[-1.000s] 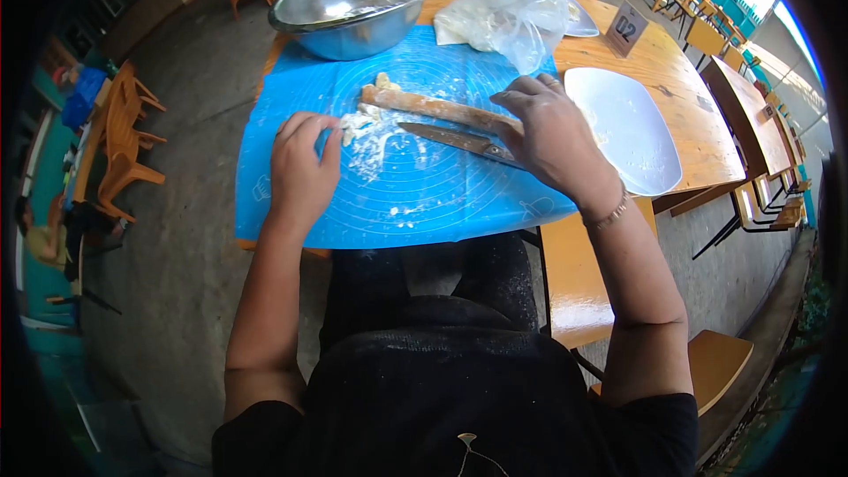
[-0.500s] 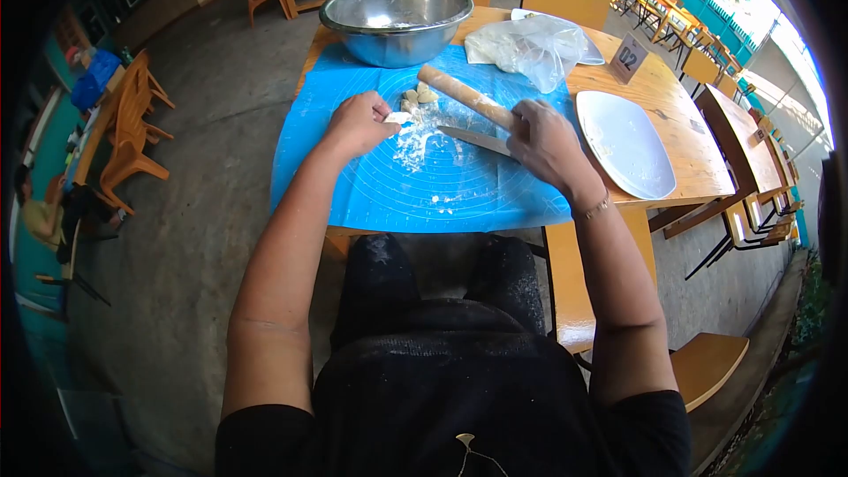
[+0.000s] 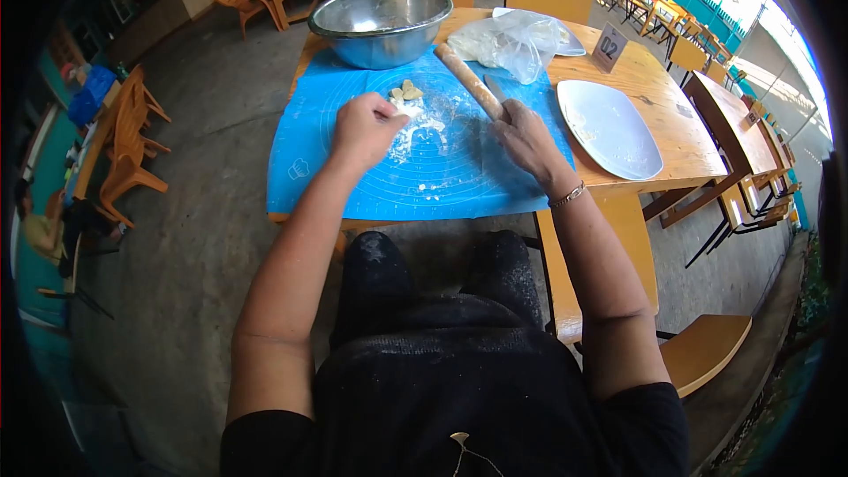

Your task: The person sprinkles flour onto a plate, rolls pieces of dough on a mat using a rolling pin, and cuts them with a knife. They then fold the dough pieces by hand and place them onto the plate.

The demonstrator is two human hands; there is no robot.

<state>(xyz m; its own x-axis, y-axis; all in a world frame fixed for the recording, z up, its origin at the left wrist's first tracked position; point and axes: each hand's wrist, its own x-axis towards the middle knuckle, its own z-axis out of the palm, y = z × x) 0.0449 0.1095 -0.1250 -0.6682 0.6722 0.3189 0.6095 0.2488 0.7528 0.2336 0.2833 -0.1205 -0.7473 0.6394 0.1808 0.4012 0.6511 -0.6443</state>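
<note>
A: Specify the worktop finish.
B: Varnished wood, glossy. The rolling mat on it is blue, smooth and matt, like silicone, dusted with white flour.
A: The vessels?
B: Mixing bowl: polished metal. Plate: white, glossy. Bag: clear, crinkled plastic. Rolling pin: bare matt wood.

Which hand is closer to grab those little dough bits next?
The left hand, probably. It rests on the floury blue mat just below the dough pieces. The right hand is farther off, at the rolling pin and knife.
</note>
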